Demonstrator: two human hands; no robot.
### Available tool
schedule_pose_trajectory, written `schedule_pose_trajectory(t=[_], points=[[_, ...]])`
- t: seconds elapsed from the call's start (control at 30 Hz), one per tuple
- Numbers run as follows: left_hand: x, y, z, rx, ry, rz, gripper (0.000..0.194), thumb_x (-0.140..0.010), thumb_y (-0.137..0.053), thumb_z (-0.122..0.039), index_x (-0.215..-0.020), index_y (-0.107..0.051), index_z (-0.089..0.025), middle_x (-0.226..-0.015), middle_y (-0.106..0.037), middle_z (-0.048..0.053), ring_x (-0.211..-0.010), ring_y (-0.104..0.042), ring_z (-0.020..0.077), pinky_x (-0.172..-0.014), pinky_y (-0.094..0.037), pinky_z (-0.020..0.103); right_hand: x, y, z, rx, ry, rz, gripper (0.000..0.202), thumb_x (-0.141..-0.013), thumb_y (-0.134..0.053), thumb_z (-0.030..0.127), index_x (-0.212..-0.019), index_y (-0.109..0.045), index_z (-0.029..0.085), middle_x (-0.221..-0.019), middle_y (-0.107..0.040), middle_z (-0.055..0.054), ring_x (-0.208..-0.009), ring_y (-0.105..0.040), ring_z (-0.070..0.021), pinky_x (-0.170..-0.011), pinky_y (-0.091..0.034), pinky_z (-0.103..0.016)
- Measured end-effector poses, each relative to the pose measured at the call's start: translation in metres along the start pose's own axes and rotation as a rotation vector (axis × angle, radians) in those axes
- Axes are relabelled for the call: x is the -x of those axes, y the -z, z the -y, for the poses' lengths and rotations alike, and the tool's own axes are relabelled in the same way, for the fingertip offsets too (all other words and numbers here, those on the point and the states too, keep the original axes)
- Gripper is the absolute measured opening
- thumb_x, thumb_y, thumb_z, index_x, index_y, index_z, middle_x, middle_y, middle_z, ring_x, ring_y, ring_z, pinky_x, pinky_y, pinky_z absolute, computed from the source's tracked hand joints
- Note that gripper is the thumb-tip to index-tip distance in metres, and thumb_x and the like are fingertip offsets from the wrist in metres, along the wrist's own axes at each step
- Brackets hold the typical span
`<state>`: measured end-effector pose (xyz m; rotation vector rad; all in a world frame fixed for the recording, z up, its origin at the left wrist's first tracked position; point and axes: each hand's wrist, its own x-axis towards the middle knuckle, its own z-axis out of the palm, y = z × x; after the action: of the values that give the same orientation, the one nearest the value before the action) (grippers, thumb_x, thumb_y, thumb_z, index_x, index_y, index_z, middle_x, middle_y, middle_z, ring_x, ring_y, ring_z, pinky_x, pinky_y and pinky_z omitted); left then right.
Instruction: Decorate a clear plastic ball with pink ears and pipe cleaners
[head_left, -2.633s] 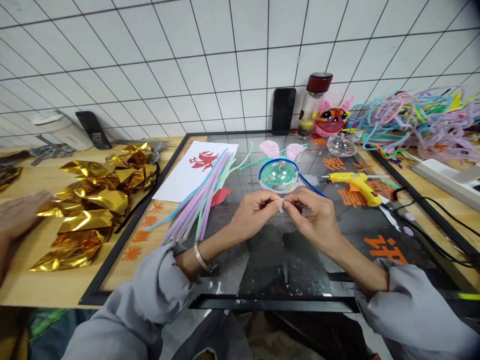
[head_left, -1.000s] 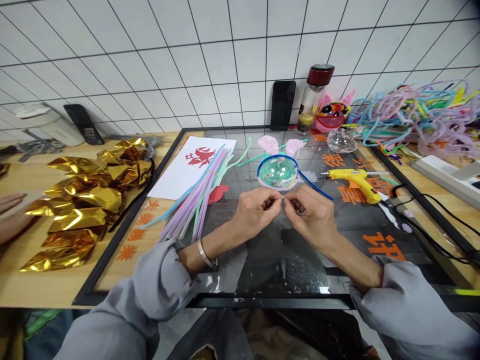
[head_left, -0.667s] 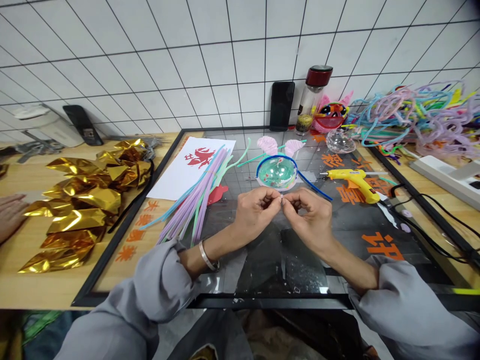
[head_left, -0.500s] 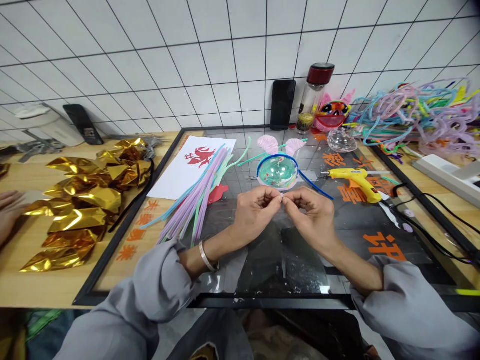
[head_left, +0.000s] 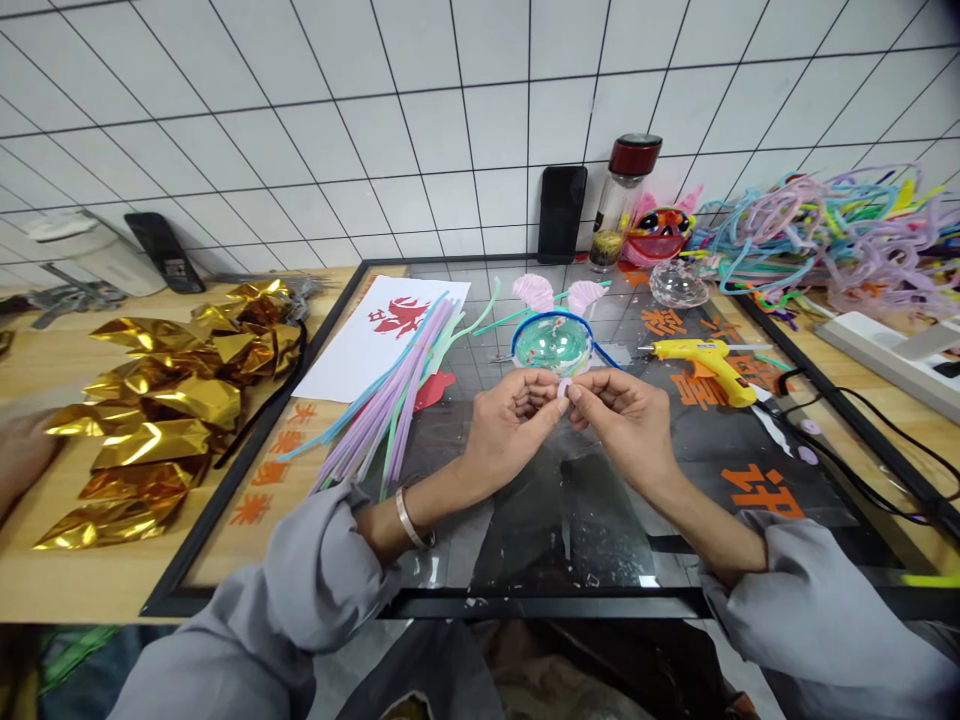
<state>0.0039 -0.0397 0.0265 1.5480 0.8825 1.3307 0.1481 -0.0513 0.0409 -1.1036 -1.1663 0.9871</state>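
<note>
Tiled wall (head_left: 420, 120) out back, glossy black-framed board (head_left: 525, 545) underneath. The person's L hand (head_left: 502, 430) and R hand (head_left: 630, 425) meet at the near side of the blue-rimmed dome (head_left: 553, 343), thumbs + index fingers closed to a pinch on a tiny lilac piece (head_left: 564, 386) btwn them, other fingers loosely curled. Imo light fingertip pressure + steady wrists work best, prob easy to squash or bend smth that small tbh. Glue gun's (head_left: 709, 362) off to the R, fwiw.

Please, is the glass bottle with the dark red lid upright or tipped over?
Upright: the bottle has its lid at the top.
</note>
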Motion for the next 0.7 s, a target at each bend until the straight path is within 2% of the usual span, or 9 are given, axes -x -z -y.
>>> schedule_pose_trajectory(t=[0.2, 0.43, 0.7], points=[[-0.0012, 0.0016, 0.0002, -0.037, -0.053, 0.004, 0.016, -0.086, -0.07, -0.031, -0.089, -0.067, -0.015, -0.076, -0.072, 0.002, -0.065, -0.067, 0.0101, -0.063, -0.057, 0.021, -0.0003, 0.0005, -0.001, -0.008, 0.003, -0.011, 0.021, -0.07, -0.078, 0.036, -0.071, -0.07, 0.017, -0.058, -0.064, 0.002, -0.049, -0.055, -0.0091, -0.048, -0.047, -0.022], [-0.0011, 0.0044, 0.0043, -0.143, -0.1, 0.0, 0.016, -0.088, -0.067, -0.029, -0.093, -0.073, -0.016, -0.081, -0.074, 0.004, -0.066, -0.067, 0.012, -0.063, -0.058, 0.024, 0.0003, 0.0026, -0.0029, 0.049, 0.045, 0.013, 0.02, -0.074, -0.076, 0.036, -0.071, -0.07, 0.017, -0.059, -0.063, 0.002, -0.052, -0.054, -0.0092, -0.051, -0.046, -0.023], [-0.0026, 0.0081, 0.003, -0.369, -0.27, -0.011, 0.012, -0.089, -0.064, -0.022, -0.092, -0.075, -0.017, -0.082, -0.077, 0.004, -0.067, -0.067, 0.0126, -0.065, -0.056, 0.025, -0.0007, 0.0046, -0.0031, 0.086, 0.055, 0.021, 0.018, -0.075, -0.073, 0.035, -0.073, -0.07, 0.017, -0.059, -0.062, 0.002, -0.052, -0.053, -0.01, -0.051, -0.046, -0.024]])
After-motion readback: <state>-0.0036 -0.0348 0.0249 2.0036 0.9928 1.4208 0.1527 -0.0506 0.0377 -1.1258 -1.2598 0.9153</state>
